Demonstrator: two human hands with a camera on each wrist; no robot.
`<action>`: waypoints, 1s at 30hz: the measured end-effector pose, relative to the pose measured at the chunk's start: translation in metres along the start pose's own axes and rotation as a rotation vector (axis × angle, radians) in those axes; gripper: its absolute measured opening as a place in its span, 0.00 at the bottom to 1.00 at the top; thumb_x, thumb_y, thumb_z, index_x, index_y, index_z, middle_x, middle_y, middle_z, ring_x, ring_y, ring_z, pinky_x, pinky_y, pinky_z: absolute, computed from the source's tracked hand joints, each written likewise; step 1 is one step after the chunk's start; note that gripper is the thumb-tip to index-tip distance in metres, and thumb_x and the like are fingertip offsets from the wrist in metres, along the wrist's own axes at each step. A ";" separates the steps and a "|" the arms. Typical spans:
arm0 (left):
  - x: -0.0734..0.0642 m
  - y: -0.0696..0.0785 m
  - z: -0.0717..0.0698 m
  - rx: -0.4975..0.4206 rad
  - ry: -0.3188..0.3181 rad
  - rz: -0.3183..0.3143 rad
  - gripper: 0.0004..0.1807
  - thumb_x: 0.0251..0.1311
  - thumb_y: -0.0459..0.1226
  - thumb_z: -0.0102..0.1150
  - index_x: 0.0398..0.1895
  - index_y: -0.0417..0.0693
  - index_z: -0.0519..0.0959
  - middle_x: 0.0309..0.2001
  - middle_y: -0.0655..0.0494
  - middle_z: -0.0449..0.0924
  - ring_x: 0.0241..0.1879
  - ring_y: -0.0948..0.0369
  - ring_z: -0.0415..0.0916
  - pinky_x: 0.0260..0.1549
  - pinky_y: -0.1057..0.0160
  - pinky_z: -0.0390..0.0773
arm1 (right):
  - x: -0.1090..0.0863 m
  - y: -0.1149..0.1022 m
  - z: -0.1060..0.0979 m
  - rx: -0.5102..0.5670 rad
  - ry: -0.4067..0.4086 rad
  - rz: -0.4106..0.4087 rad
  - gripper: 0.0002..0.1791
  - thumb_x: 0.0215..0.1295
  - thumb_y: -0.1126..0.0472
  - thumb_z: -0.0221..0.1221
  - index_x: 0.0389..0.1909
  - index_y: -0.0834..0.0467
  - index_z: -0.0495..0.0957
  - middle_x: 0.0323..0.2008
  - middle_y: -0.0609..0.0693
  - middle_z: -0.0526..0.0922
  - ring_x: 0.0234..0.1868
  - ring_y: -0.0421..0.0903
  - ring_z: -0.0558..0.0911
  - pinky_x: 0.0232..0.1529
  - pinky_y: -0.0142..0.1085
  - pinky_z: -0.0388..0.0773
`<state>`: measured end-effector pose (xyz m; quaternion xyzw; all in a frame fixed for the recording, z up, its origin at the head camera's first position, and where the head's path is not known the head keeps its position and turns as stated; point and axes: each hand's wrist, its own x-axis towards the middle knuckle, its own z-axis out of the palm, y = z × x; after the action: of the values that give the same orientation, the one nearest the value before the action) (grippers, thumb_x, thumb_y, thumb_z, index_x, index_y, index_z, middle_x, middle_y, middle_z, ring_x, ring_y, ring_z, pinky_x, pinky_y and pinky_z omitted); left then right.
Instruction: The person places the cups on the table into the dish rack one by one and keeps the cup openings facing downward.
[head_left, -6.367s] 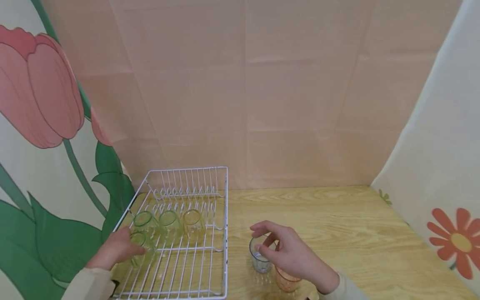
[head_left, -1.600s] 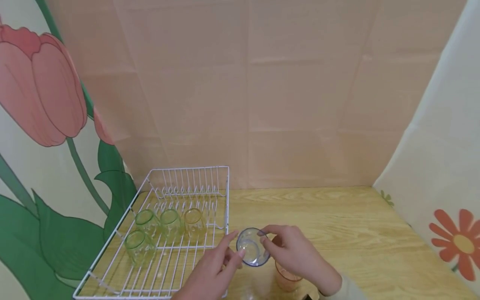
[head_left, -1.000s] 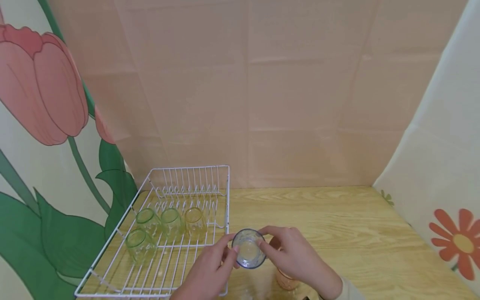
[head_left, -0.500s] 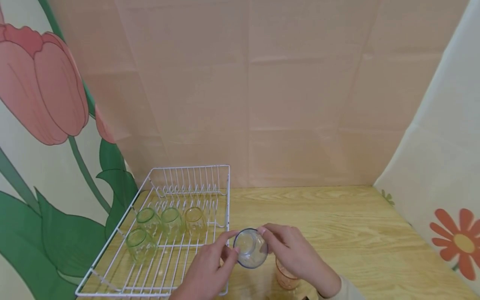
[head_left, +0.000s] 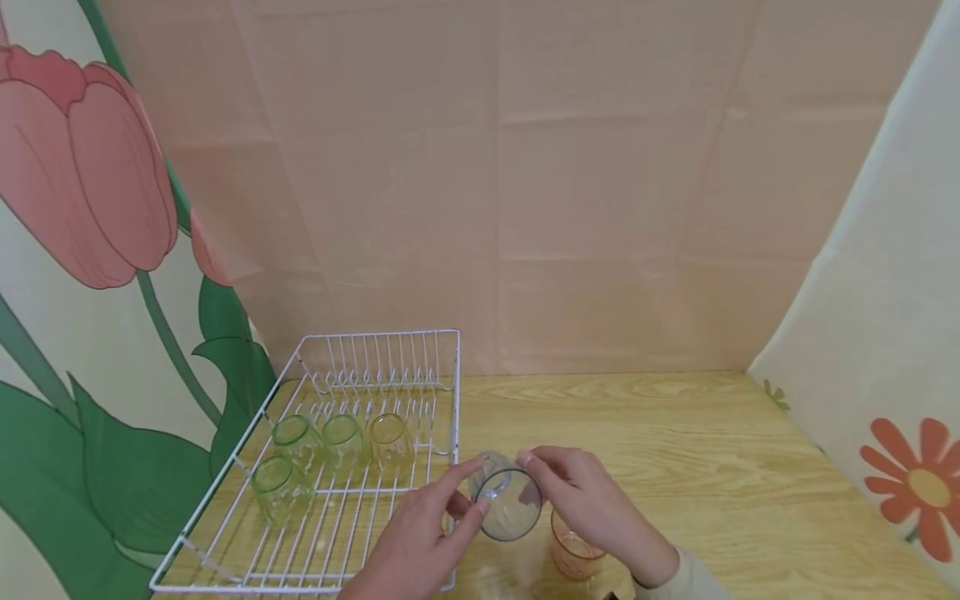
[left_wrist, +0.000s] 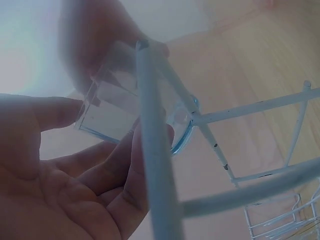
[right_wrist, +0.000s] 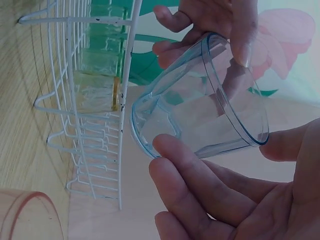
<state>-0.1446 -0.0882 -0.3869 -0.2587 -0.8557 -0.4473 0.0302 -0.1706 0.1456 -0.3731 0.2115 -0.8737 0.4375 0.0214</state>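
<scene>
Both hands hold a clear glass tumbler with a bluish rim [head_left: 512, 510] above the table, right of the rack. It is tilted, its mouth facing the head camera and its base pointing away. My left hand [head_left: 420, 533] grips its left side, thumb near the rim and fingers round the wall. On the other side, my right hand [head_left: 600, 517] has its thumb at the rim. In the right wrist view, that hand's fingertips [right_wrist: 170, 150] lie along the tumbler near its base. An orange-tinted tumbler [head_left: 576, 560] stands on the table, partly hidden under the right hand.
A white wire dish rack [head_left: 455, 400] stands on the left of the wooden table [head_left: 637, 433]. In it sit several tumblers: green ones [head_left: 279, 496] at left and a yellow one [head_left: 390, 446] at right. The rack's right edge lies close beside the left hand.
The left hand has left a green tumbler in the rack and come right to the bluish one, raised from the table. Lately the tumbler has turned, its mouth swinging toward the head camera.
</scene>
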 end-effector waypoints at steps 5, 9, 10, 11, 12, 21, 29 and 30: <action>0.000 0.000 0.000 0.004 0.002 -0.009 0.26 0.73 0.52 0.52 0.70 0.56 0.70 0.34 0.65 0.83 0.29 0.71 0.75 0.28 0.68 0.76 | 0.001 0.001 0.000 -0.015 0.016 -0.024 0.21 0.79 0.48 0.47 0.46 0.57 0.84 0.26 0.40 0.86 0.30 0.39 0.84 0.35 0.34 0.80; 0.001 0.001 0.000 0.089 0.047 0.021 0.25 0.73 0.52 0.51 0.69 0.56 0.71 0.35 0.65 0.84 0.31 0.72 0.75 0.32 0.66 0.76 | 0.002 -0.001 0.000 -0.020 0.021 -0.015 0.21 0.79 0.47 0.48 0.46 0.57 0.83 0.26 0.40 0.86 0.30 0.38 0.83 0.35 0.33 0.79; 0.001 0.001 0.001 0.104 0.058 0.023 0.24 0.74 0.51 0.51 0.68 0.56 0.72 0.34 0.65 0.84 0.31 0.72 0.75 0.32 0.66 0.76 | 0.001 -0.002 0.000 -0.022 0.021 -0.006 0.21 0.78 0.47 0.48 0.47 0.57 0.83 0.26 0.40 0.86 0.30 0.38 0.83 0.34 0.33 0.79; 0.001 0.001 0.001 0.116 0.070 0.026 0.23 0.74 0.50 0.51 0.68 0.55 0.72 0.34 0.66 0.84 0.29 0.72 0.74 0.32 0.66 0.75 | 0.001 -0.003 0.000 -0.021 0.020 0.004 0.21 0.78 0.46 0.49 0.47 0.57 0.83 0.26 0.39 0.86 0.30 0.37 0.83 0.34 0.33 0.79; 0.001 0.001 0.000 0.121 0.076 0.022 0.23 0.74 0.49 0.50 0.67 0.55 0.72 0.33 0.66 0.84 0.27 0.72 0.73 0.31 0.67 0.75 | 0.001 -0.004 0.000 -0.018 0.019 0.013 0.21 0.77 0.45 0.50 0.48 0.57 0.83 0.26 0.39 0.86 0.31 0.38 0.84 0.35 0.33 0.80; 0.001 -0.003 -0.002 0.010 0.056 -0.004 0.20 0.75 0.43 0.50 0.67 0.56 0.71 0.32 0.63 0.84 0.11 0.74 0.62 0.13 0.69 0.70 | -0.002 -0.009 0.001 -0.042 0.064 0.013 0.18 0.76 0.45 0.52 0.46 0.52 0.84 0.25 0.34 0.85 0.31 0.34 0.84 0.33 0.33 0.79; -0.002 0.001 0.000 -0.034 0.028 -0.011 0.22 0.75 0.47 0.51 0.69 0.57 0.69 0.38 0.57 0.86 0.15 0.72 0.70 0.18 0.68 0.76 | -0.002 -0.009 0.003 -0.034 0.085 0.028 0.18 0.76 0.45 0.52 0.45 0.54 0.83 0.26 0.39 0.86 0.31 0.38 0.84 0.35 0.33 0.79; -0.002 0.001 -0.001 -0.034 0.024 -0.006 0.22 0.75 0.48 0.50 0.69 0.57 0.69 0.38 0.57 0.86 0.16 0.72 0.70 0.19 0.68 0.76 | -0.002 -0.009 0.003 -0.037 0.088 0.030 0.18 0.75 0.45 0.53 0.45 0.54 0.83 0.26 0.39 0.86 0.31 0.38 0.84 0.34 0.32 0.78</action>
<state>-0.1425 -0.0889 -0.3863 -0.2510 -0.8484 -0.4648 0.0348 -0.1651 0.1391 -0.3688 0.1785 -0.8829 0.4306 0.0569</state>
